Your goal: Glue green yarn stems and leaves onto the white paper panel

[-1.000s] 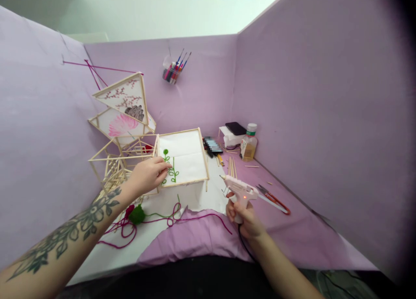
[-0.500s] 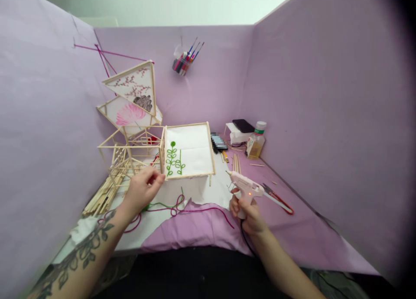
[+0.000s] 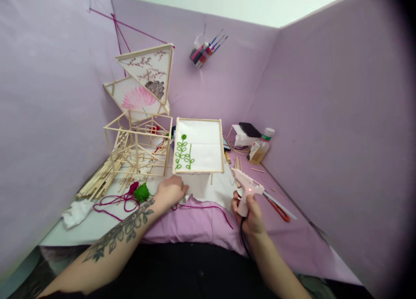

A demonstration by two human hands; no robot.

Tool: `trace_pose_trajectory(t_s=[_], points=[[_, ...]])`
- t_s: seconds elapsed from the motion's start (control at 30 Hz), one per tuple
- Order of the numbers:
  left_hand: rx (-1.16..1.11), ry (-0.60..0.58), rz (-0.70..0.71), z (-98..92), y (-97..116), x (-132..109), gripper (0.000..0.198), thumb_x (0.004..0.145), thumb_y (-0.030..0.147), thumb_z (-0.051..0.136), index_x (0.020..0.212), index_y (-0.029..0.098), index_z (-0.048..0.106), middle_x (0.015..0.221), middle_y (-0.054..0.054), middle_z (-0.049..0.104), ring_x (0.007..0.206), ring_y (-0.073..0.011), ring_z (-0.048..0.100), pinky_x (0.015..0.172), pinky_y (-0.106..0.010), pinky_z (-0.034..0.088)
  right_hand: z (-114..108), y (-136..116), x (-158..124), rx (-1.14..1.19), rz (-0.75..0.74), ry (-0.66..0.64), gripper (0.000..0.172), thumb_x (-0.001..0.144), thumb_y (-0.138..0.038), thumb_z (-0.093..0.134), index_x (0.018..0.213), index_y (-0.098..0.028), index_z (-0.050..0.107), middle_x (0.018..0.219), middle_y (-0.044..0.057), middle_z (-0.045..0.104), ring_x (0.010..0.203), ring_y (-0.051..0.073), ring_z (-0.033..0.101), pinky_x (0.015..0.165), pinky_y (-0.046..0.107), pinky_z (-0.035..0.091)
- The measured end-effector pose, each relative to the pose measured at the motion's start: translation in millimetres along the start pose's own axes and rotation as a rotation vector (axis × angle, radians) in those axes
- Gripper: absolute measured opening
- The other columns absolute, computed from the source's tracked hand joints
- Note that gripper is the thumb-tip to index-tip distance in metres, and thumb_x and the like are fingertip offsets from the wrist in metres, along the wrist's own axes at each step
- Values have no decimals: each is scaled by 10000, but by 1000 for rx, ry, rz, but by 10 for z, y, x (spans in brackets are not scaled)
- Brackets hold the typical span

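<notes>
My right hand (image 3: 248, 212) is wrapped around the grip of a pale pink hot glue gun (image 3: 248, 185); its small light glows red and its nozzle points up and left. My left hand (image 3: 171, 190) is palm down with curled fingers at the front edge of a stick-framed white panel (image 3: 208, 149). Whatever those fingers pinch is hidden beneath them. Green cord (image 3: 184, 154) forms a leafy stem and a round flower on the panel's left side. By my left forearm lie a ball of green yarn (image 3: 141, 192) and loose magenta yarn (image 3: 107, 199).
An open wooden-stick frame (image 3: 138, 134) and a pile of sticks (image 3: 100, 177) occupy the left side. Painted panels (image 3: 143, 80) hang above. Red-handled scissors (image 3: 281, 212), a bottle (image 3: 260, 148) and a dark phone (image 3: 249, 129) are at right. Brushes and markers (image 3: 204, 52) hang on the back wall.
My left hand has moved right and down, from beside the stick frame to the panel's front edge. The view has shifted. My right hand still holds the glue gun.
</notes>
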State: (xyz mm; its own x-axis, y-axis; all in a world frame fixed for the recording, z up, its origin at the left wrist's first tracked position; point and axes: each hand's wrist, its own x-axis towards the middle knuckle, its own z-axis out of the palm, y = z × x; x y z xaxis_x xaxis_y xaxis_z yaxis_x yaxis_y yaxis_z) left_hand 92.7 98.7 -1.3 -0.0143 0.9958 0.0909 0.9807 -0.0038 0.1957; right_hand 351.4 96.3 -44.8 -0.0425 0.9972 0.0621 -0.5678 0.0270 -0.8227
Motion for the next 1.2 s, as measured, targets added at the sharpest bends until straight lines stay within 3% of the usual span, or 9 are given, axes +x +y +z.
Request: trace_pose_trajectory(t_s=[0.2, 0.33, 0.6, 0.67, 0.73, 0.8, 0.87, 1.03, 1.2], points=[[-59, 19, 39, 92, -27, -29, 194, 846, 237, 435, 808, 186, 619, 828, -90, 665, 774, -213, 631, 690, -309, 439, -223, -68, 160, -190, 159, 60, 273, 620, -279, 732, 840, -188, 596, 603, -12, 564, 476, 119, 458, 410, 229, 344], [-138, 51, 115, 42, -51, -83, 201, 873, 218, 399, 863, 193, 598, 890, -79, 659, 824, -200, 617, 743, -304, 446, -407, -148, 383, -373, 165, 98, 281, 613, -340, 774, 773, -156, 634, 570, -17, 558, 478, 125, 478, 442, 246, 368], [-467, 38, 326, 43, 138, -210, 130, 868, 227, 467, 850, 212, 594, 851, -36, 675, 816, -180, 618, 739, -279, 456, -314, -155, 411, -939, -400, 420, 359, 650, -349, 749, 937, -177, 619, 877, 64, 611, 783, 226, 553, 718, 363, 453], [-492, 73, 346, 65, 166, -226, 124, 869, 236, 489, 854, 209, 610, 842, -36, 677, 810, -177, 617, 744, -279, 456, -131, -181, 272, -1023, -567, 330, 215, 722, -316, 693, 890, -197, 633, 895, 75, 596, 857, 244, 529, 794, 398, 431], [-482, 108, 380, 86, 175, -232, 136, 879, 248, 494, 859, 208, 622, 832, -38, 680, 818, -183, 613, 758, -290, 453, 101, -168, 123, -1047, -591, 17, 108, 801, -283, 621, 886, -226, 655, 889, 70, 599, 870, 240, 536, 812, 400, 432], [-463, 131, 425, 103, 171, -236, 155, 893, 262, 487, 861, 204, 628, 830, -41, 683, 832, -189, 610, 771, -299, 452, 332, -105, 9, -1082, -562, -272, 180, 816, -257, 615, 991, -249, 656, 949, 76, 597, 895, 234, 550, 819, 389, 444], [-448, 140, 457, 113, 157, -239, 171, 903, 268, 479, 866, 201, 632, 834, -42, 687, 835, -189, 611, 773, -300, 455, 506, -11, -43, -1135, -567, -366, 188, 825, -234, 606, 1008, -244, 650, 957, 82, 590, 916, 232, 550, 825, 378, 444], [-458, 139, 405, 107, 81, -222, 189, 901, 288, 484, 947, 208, 649, 904, -34, 709, 851, -179, 635, 781, -289, 472, 609, 124, 9, -1127, -595, -324, 116, 847, -167, 519, 782, -204, 609, 811, 47, 552, 815, 191, 542, 757, 325, 436], [-422, 305, 177, 90, -1, -173, 274, 921, 323, 425, 956, 195, 665, 940, -48, 723, 892, -205, 650, 784, -315, 487, 493, 46, 57, -1050, -628, -108, 128, 828, -163, 515, 721, -188, 581, 766, 20, 538, 706, 151, 512, 671, 282, 418]])
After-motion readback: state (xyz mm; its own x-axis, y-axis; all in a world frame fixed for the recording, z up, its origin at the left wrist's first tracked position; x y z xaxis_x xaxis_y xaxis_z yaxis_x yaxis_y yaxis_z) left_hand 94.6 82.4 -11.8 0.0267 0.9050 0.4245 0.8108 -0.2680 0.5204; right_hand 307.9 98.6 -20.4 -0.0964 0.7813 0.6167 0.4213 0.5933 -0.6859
